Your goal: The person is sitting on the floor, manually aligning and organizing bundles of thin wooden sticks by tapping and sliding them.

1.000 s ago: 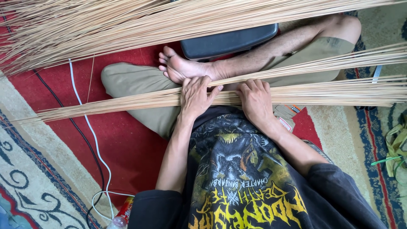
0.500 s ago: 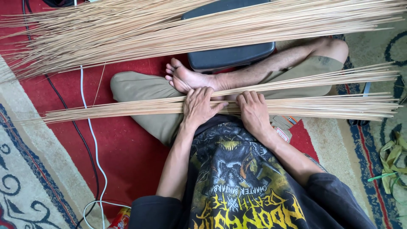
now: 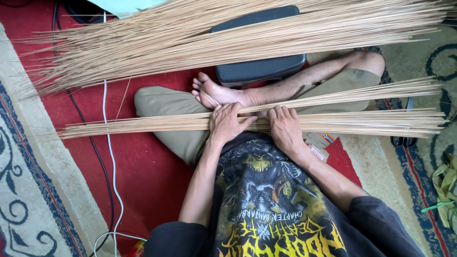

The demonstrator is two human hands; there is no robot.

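A long bundle of thin tan sticks lies across my folded legs, running left to right. My left hand rests flat on top of it, fingers spread, thumb pointing right. My right hand presses on the same bundle a little to the right, fingers together over the sticks. A few sticks splay upward on the right side over my shin. A much bigger heap of the same sticks lies across the floor beyond my bare foot.
A dark grey cushioned seat sits under the big heap. White and black cables run down the red carpet on the left. A patterned rug border lies at left, green leaf strips at right.
The view has shifted; the sticks and my legs appear lower and more central. Both hands stay pressed on the bundle, with the left fingers spread a bit wider.
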